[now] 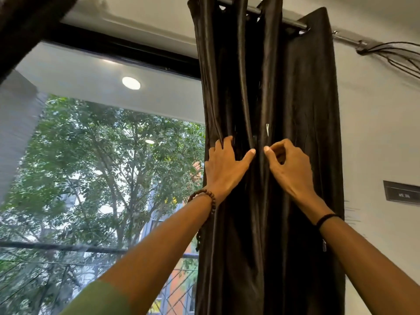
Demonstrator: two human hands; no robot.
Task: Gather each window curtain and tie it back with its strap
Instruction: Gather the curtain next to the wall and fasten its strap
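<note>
A dark brown curtain (268,92) hangs bunched in folds from a metal rod (295,25) at the right side of the window. My left hand (223,165) grips the left folds, with fingers dug into the fabric and the thumb stretched right. My right hand (288,167) is at the middle folds, fingers curled and thumb tip against a fold; what it holds, if anything, is unclear. A small white tag (267,129) shows just above my right hand. No strap can be made out.
The window glass (102,178) fills the left, with trees and a railing outside. Another dark curtain's edge (27,26) crosses the top-left corner. The white wall on the right carries a dark plate (401,193) and a bundle of cables (391,51).
</note>
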